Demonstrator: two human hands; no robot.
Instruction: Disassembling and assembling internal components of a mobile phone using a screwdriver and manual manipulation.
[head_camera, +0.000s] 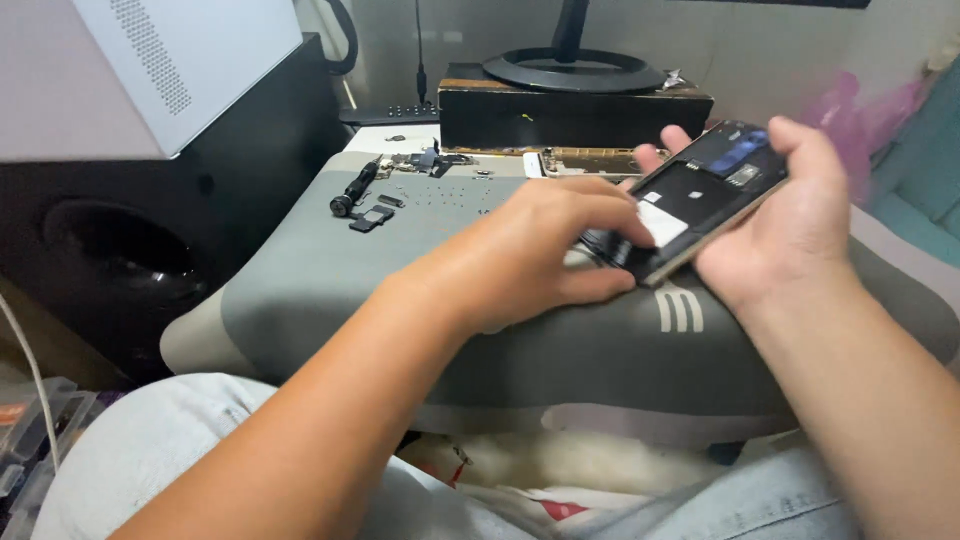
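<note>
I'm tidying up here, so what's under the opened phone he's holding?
The opened phone is held above a grey work mat by the right hand, with the left hand at its lower end. What lies directly beneath is hidden by both hands.

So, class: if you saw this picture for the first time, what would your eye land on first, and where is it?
First, the opened phone with its back off, held tilted at centre right by the right hand while the left hand touches its lower end. Next, the grey work mat under both hands, with a small black screwdriver and loose parts at its far left.
</note>
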